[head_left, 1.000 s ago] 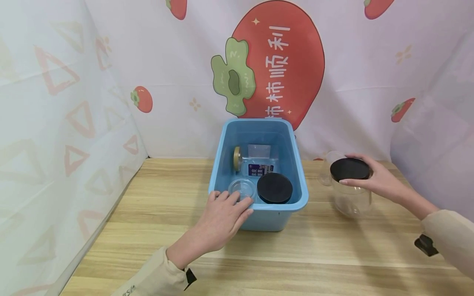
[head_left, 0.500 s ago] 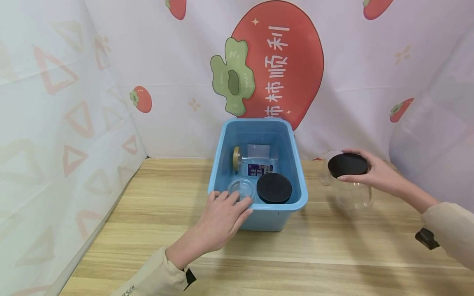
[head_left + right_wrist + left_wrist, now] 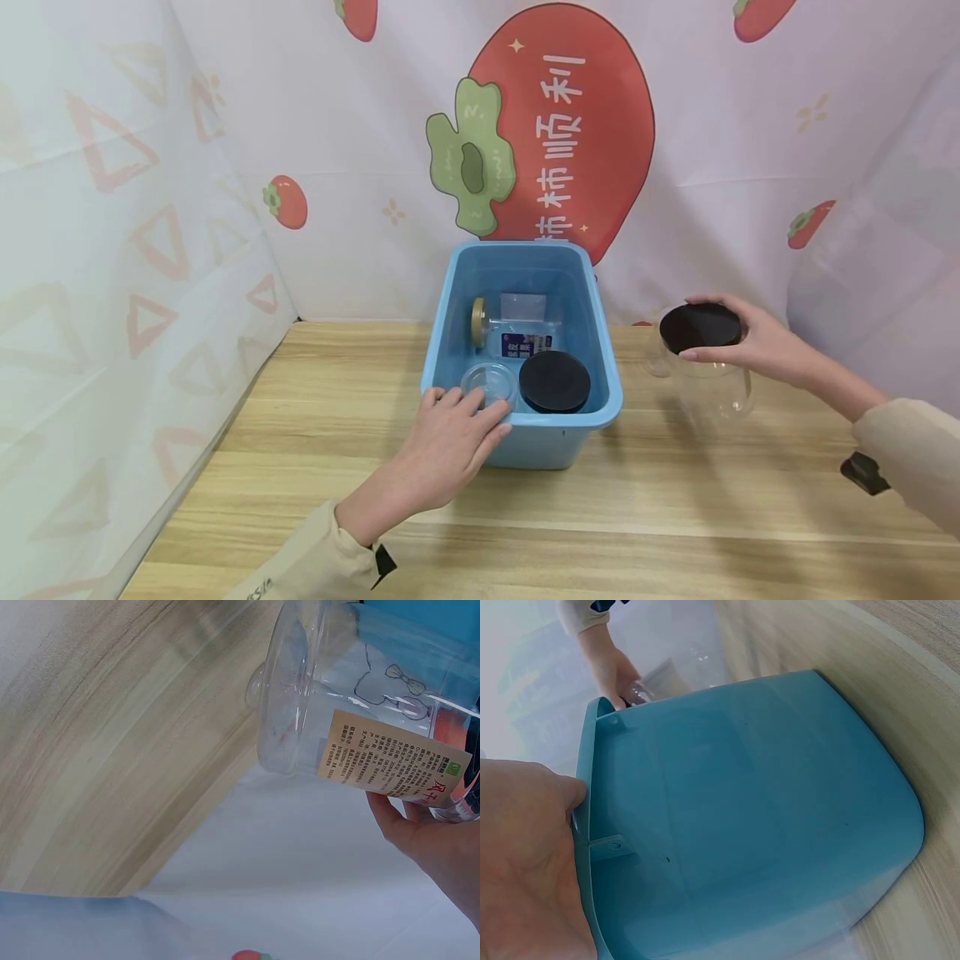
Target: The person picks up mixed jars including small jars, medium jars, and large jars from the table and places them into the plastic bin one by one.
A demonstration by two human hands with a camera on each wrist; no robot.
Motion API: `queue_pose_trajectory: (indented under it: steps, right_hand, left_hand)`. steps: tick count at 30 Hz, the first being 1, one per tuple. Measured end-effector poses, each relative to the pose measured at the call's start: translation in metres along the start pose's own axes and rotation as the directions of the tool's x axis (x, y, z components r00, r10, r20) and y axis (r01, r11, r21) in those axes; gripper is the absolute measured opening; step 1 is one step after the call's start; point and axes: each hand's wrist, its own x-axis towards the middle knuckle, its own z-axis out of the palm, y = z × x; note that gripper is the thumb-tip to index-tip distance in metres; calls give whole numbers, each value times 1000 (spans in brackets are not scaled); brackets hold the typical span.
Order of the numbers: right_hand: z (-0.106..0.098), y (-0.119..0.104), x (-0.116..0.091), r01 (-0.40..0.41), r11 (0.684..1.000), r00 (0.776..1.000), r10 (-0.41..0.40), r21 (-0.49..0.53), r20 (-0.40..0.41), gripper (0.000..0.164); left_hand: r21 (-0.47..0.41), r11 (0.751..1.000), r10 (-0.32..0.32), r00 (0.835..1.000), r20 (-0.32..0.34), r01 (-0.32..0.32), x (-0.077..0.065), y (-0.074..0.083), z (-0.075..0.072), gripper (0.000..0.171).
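Observation:
My right hand (image 3: 765,346) holds a clear plastic jar (image 3: 708,387) by its black lid (image 3: 699,327), to the right of a blue bin (image 3: 551,437). The right wrist view shows a tan printed label (image 3: 390,761) on the jar's wall. At the bin's near rim, my left hand (image 3: 453,450) grips the edge, thumb outside and fingers over the top. Inside the bin, a round clear lid or container top (image 3: 487,379) lies by those fingers. Beside it is a black-lidded jar (image 3: 555,382). Farther back lies a clear jar with a gold lid (image 3: 478,323), on its side.
The bin stands on a wooden table (image 3: 337,450) near a white printed cloth backdrop (image 3: 360,250). A side cloth (image 3: 135,292) hangs along the left. Some clear plastic (image 3: 657,364) shows left of the held jar, its shape hard to make out.
My right hand has moved slightly up and to the left in the head view, carrying the black-lidded jar with it. My left hand and the bin stay where they were.

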Motion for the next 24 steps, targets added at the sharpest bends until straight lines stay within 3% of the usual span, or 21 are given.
queue_pose_trajectory:
  steps: [24]
  right_hand:
    - [-13, -26, 18, 13, 1000, 999, -12, -25, 38, 75]
  left_hand:
    - [-10, 1000, -1, 1000, -7, 1, 0, 0, 0, 23]
